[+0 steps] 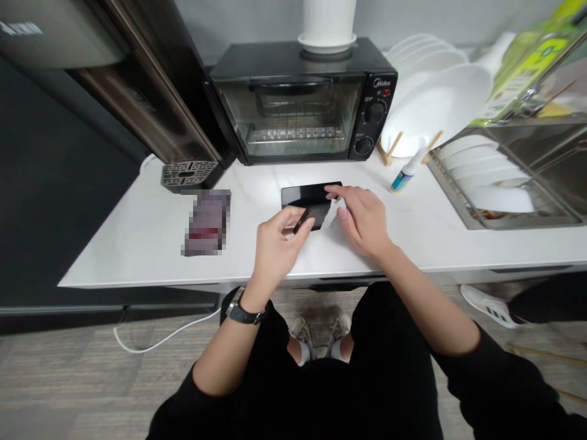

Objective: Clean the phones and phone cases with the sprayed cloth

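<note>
Nearest: one watch (247,313), dark strap, on the left wrist. Two hands at work, both on the near side of the oven (293,116), roughly before its door.

Left hand (279,244): pinching the left end of a dark slab (316,215), thumb over the near edge, fingers behind. Slab slants out of the grip toward the other hand, its far end reaching in front of those fingers.

Right hand (364,220): curled at the slab's right end, index finger stretched out, thumb a little below. One white scrap (334,211) at the fingertips, ragged-edged (paper or cloth, cannot say). Whether finger and thumb press together on it, cannot tell.

Just behind the held slab, nearer the oven, a second flat piece (302,195), black and glossy, lies on the counter. So two dark pieces; whether they touch is unclear.

One packet (206,223), blurred into squares, left of the oven and in front of it. One bottle (402,180), white top, blue label, in front of the oven's right end.

Oven itself: one, with two knobs. One white pot (329,18) on one saucer (321,44), both atop it. Right of the oven, several white plates (440,91) in a row (they overlap too much for a sure count).
</note>
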A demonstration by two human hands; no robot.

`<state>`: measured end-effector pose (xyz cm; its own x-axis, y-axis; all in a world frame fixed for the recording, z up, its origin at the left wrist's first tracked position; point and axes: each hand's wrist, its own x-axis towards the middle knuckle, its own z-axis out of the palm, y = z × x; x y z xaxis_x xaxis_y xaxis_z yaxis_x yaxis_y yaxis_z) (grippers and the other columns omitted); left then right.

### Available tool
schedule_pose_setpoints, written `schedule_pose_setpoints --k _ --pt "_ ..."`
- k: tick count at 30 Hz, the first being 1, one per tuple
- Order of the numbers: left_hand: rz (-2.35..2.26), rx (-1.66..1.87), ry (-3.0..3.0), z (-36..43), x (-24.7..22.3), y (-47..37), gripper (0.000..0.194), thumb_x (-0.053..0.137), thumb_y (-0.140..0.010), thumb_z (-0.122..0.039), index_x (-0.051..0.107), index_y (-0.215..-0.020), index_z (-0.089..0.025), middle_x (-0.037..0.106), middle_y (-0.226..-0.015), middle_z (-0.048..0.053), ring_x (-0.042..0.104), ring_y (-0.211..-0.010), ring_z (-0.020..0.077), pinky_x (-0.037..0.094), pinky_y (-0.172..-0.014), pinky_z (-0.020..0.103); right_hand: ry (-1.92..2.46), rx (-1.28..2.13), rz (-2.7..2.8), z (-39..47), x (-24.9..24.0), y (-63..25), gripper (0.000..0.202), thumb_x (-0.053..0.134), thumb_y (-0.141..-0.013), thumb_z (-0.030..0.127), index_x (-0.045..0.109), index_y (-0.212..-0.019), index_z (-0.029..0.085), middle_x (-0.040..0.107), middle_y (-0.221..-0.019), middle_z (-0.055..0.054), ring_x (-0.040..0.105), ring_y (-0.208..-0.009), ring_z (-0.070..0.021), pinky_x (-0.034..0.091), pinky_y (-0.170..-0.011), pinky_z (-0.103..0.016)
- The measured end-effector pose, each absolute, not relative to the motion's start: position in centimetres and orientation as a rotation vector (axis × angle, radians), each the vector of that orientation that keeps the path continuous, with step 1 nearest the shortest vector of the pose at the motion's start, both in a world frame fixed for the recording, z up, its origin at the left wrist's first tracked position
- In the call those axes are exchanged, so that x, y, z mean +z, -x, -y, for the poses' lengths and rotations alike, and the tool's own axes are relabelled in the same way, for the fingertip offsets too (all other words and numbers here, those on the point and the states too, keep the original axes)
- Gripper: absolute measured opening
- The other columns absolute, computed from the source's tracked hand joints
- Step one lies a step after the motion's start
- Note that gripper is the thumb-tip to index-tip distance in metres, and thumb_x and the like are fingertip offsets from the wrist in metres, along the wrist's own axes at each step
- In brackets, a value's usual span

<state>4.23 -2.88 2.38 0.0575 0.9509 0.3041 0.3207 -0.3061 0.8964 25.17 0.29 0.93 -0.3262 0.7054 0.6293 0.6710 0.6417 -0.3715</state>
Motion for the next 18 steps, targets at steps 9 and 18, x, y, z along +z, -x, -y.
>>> schedule_pose_setpoints --k 9,18 --pt "-0.916 0.981 -1.712 -3.7 3.6 -5.5 0.038 0.063 -0.096 -0.048 0.072 -0.119 -0.019 0.075 -0.128 0.008 0.065 -0.127 0.0250 0.054 -0.106 0.037 1.087 0.366 1.606 -1.7 0.3 -22.1 0.051 0.035 -0.109 0.035 0.055 -0.155 0.023 0.067 -0.150 -0.009 0.067 -0.134 -0.0245 0.054 -0.113 -0.046" --pt "-0.631 0.767 -1.072 -7.8 3.6 -6.2 0.011 0.076 -0.071 -0.027 0.071 -0.076 -0.018 0.073 -0.077 0.005 0.065 -0.070 0.0155 0.055 -0.074 0.030 1.090 0.354 1.474 -6.1 2.3 -23.0 0.047 0.046 -0.107 0.041 0.065 -0.146 0.022 0.075 -0.139 -0.009 0.073 -0.124 -0.0276 0.060 -0.103 -0.046"
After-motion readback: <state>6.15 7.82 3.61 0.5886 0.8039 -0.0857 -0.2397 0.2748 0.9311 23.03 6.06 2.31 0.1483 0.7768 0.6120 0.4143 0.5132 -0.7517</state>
